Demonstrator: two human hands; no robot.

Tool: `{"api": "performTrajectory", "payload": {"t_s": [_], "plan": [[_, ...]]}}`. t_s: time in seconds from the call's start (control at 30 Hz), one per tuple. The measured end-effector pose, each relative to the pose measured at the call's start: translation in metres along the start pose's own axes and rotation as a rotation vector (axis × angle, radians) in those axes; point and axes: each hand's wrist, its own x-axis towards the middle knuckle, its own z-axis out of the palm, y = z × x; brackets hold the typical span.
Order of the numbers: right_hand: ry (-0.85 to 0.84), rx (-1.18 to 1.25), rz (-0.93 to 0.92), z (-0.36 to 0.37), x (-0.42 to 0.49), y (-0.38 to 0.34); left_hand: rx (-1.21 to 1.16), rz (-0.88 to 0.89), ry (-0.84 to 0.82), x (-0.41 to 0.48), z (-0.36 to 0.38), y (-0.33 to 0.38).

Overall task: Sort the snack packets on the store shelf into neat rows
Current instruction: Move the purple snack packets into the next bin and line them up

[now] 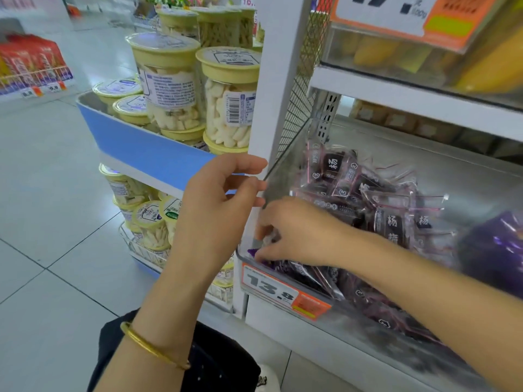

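Several dark purple snack packets (390, 219) with clear crimped ends lie in a loose heap in a clear-fronted shelf bin (285, 162). My right hand (294, 236) reaches into the bin's front left corner, fingers curled down and pinching a purple packet (253, 252) against the front wall. My left hand (223, 199) is raised just outside the bin's left side wall, thumb and fingers loosely bent, fingertips touching the clear wall's edge. It holds nothing that I can see.
An orange price tag (285, 292) reading 13.8 fronts the bin. A white upright post (271, 80) separates it from a blue-edged end shelf of yellow-lidded tubs (229, 100). A shelf with yellow goods (396, 52) sits above. Tiled floor lies to the left.
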Motion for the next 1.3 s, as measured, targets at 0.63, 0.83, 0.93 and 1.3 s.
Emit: {"api": "performTrajectory", "payload": {"t_s": [0.63,0.83,0.93,1.3], "plan": [[-0.142,-0.201,-0.042,0.015,-0.001,0.000,0.022,0.002,0.007,0.001,0.002,-0.003],[-0.108,0.021,-0.129,0.011,-0.010,0.012,0.037,0.010,0.020,0.001,0.003,-0.005],[-0.159,0.022,-0.166,0.010,-0.008,0.011,0.038,0.017,0.028,0.001,0.005,-0.005],[-0.397,-0.146,-0.355,-0.001,0.010,0.017,0.120,0.055,0.038,0.003,0.009,-0.015]]}}
